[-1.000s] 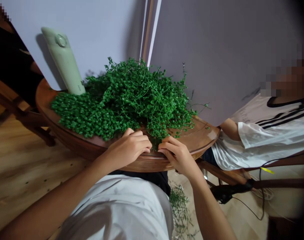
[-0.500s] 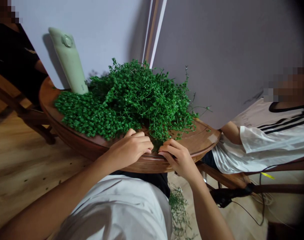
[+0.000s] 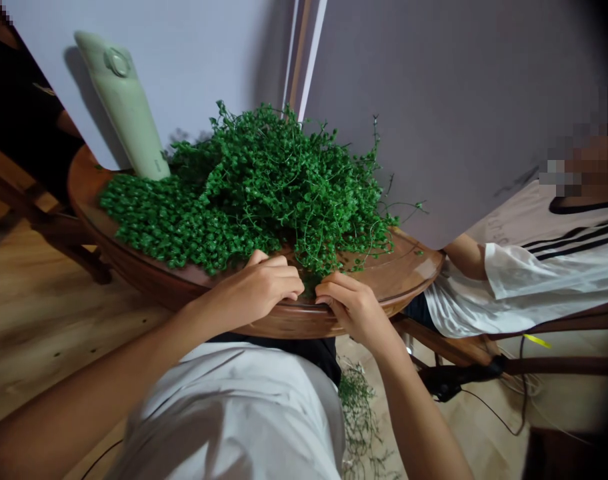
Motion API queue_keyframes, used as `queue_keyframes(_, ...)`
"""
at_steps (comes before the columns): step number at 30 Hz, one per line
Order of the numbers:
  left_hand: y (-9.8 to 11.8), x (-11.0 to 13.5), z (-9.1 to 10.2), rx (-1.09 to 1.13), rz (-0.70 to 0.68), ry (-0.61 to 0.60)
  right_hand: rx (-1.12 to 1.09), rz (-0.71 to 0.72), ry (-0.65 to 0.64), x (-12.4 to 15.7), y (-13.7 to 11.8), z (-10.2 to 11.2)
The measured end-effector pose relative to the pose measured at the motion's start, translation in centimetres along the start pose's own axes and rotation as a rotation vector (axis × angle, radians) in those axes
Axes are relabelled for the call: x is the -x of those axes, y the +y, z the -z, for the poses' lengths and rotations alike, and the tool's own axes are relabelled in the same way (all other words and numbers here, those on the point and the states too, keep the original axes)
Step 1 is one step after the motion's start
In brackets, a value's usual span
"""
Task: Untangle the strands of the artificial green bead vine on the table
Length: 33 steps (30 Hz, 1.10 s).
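A tall heap of green stems with small round pods [image 3: 294,180] rises in the middle of the round wooden table [image 3: 409,263]. To its left spreads a lower pile of loose green pods [image 3: 169,227]. My left hand [image 3: 270,283] is closed at the table's near edge, its fingers curled and pressed together. Facing it, a short gap away, my right hand [image 3: 347,300] is closed too, thumb and fingers pinched. Bits of green show between the two hands, close to the fingertips. What either hand pinches is too hidden to make out.
A pale green bottle [image 3: 127,110] stands behind the loose pods, in front of a white panel [image 3: 194,60]. A grey panel [image 3: 424,100] rises at the back right. A person in a white shirt [image 3: 534,287] sits at right. Green stems [image 3: 359,413] lie on the floor.
The view has shifted slightly, so the table and bottle appear a little higher and further left. Both hands keep nearly the same pose at the table edge.
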State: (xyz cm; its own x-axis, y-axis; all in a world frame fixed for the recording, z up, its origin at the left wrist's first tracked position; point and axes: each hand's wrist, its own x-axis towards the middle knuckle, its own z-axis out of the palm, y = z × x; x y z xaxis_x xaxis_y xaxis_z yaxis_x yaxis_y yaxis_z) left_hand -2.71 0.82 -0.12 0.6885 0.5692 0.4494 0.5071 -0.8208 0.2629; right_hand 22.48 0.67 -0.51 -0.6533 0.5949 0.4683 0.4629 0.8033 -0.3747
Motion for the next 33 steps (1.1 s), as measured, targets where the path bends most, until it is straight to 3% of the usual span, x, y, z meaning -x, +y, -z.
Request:
queue_keyframes(22, -1.3, 1.0, 0.3, 0.036, -0.003, 0.026, -0.031, -0.023, -0.024, -0.1, 0.0, 0.2)
queue_keyframes(33, -0.9, 1.1, 0.0, 0.030, 0.043, 0.031, 0.072, -0.037, 0.253, -0.5, -1.8, -0.6)
